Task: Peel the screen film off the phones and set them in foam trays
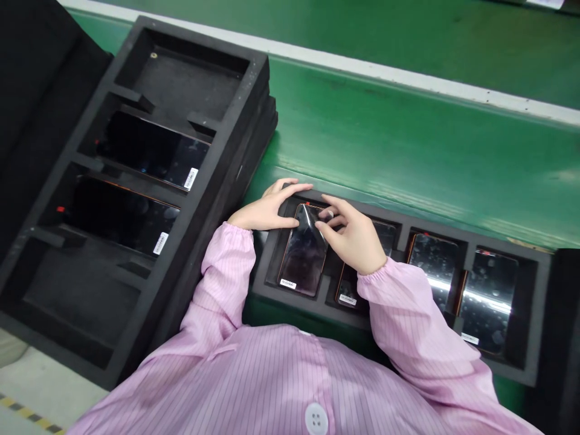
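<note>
At far left, yellow-and-black tape [29,413] marks the pale floor below a dark, stacked left tray [229,121]. Two phones lie face up in its middle compartments, an upper phone [154,151] and a lower phone [122,211], each with a white label at its right end. Beside the stack, the left hand [267,208] is spread, its fingers over the upper edge of the right tray [272,254] and its thumb at the first phone's left upper edge. This first phone [302,257] lies in the tray's leftmost compartment, label at its near end; across its top shines what looks like clear film [312,217]. The right hand [357,238] is curled over its upper right corner, thumb and forefinger apart at the tips; whether it pinches the film cannot be told. Beneath that hand lies the second phone [348,284], partly hidden. Farther right are the third phone [435,260], partly covered by the pink sleeve [408,302], and the fourth phone [489,302], both streaked with reflected light.
</note>
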Motion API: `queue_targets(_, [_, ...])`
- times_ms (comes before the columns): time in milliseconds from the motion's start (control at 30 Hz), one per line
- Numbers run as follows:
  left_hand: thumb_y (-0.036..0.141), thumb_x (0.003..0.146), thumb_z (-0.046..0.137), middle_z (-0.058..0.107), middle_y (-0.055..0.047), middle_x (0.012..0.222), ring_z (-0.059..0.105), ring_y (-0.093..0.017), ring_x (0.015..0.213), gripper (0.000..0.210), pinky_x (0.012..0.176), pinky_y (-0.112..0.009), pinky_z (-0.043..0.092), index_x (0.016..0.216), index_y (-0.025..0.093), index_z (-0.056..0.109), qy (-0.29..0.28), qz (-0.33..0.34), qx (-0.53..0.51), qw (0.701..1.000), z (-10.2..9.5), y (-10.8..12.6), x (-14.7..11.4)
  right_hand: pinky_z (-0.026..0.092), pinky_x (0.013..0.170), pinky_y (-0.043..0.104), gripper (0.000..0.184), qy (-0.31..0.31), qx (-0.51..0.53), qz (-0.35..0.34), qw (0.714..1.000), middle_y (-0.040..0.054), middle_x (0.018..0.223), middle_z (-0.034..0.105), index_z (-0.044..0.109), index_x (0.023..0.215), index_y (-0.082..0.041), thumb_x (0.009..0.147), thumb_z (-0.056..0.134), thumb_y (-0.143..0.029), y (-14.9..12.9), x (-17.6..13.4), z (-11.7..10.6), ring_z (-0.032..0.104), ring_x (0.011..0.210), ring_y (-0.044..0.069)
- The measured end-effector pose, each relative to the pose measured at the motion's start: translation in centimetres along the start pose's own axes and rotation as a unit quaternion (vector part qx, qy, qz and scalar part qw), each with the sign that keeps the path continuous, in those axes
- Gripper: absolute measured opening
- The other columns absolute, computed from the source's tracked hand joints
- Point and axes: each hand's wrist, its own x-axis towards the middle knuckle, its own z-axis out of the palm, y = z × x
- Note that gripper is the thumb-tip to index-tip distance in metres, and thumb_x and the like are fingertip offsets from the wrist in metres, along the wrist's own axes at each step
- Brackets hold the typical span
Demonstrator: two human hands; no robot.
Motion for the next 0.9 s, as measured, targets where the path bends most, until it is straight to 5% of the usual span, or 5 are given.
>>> queue_targets(100, [0.027, 0.082, 0.053, 0.043, -0.008, 0.137, 0.034, -0.024, 0.139, 0.062, 0.119, -0.039, 0.021, 0.143, 0.022, 0.042, 0.033, -0.007, -0.053, 0.998, 0.0, -0.4, 0.3, 0.051, 0.065, 0.028, 0.049, -0.029, -0.028, -0.043, 0.998, 0.0013, 0.089, 0.065, 0.059, 0.127, -0.018, 0.078, 0.056, -0.014, -0.1, 0.0, -0.1, 0.06, 0.067, 0.012])
queue_targets(200, [0.021, 0.083, 0.037, 0.048, -0.004, 0.139, 0.035, -0.02, 0.138, 0.056, 0.12, -0.037, 0.02, 0.138, 0.021, 0.048, 0.066, -0.019, -0.106, 0.992, 0.1, -0.9, 0.7, 0.045, 0.058, 0.025, 0.027, -0.069, -0.033, -0.082, 0.994, 0.0015, 0.085, 0.063, 0.072, 0.09, -0.02, 0.076, 0.051, -0.01, -0.4, 0.1, -0.7, 0.058, 0.068, 0.011])
queue_targets(300, [0.02, 0.081, 0.031, 0.05, -0.003, 0.141, 0.038, -0.019, 0.136, 0.057, 0.119, -0.037, 0.022, 0.135, 0.019, 0.05, 0.083, 0.001, -0.133, 0.988, 0.2, -1.3, 1.0, 0.045, 0.066, 0.027, 0.021, -0.074, -0.045, -0.113, 0.99, 0.001, 0.081, 0.065, 0.064, 0.065, -0.019, 0.072, 0.048, -0.007, -0.6, 0.3, -1.7, 0.059, 0.074, 0.014])
queue_targets(400, [0.021, 0.08, 0.031, 0.051, -0.003, 0.14, 0.04, -0.02, 0.135, 0.058, 0.118, -0.037, 0.024, 0.134, 0.018, 0.052, 0.09, 0.013, -0.143, 0.986, 0.3, -1.7, 1.3, 0.045, 0.079, 0.032, 0.022, -0.093, -0.075, -0.137, 0.983, 0.0001, 0.079, 0.069, 0.055, 0.06, -0.019, 0.068, 0.042, -0.003, -0.3, 0.8, -2.7, 0.061, 0.082, 0.017])
queue_targets(900, [0.021, 0.081, 0.032, 0.05, -0.007, 0.142, 0.041, -0.02, 0.134, 0.057, 0.118, -0.037, 0.024, 0.134, 0.013, 0.052, 0.089, 0.016, -0.196, 0.976, 0.3, -1.0, 1.0, 0.044, 0.079, 0.03, 0.021, -0.169, -0.069, -0.168, 0.969, -0.0039, 0.07, 0.068, 0.042, 0.053, -0.017, 0.065, 0.036, -0.001, 0.4, 1.3, -3.8, 0.062, 0.081, 0.014])
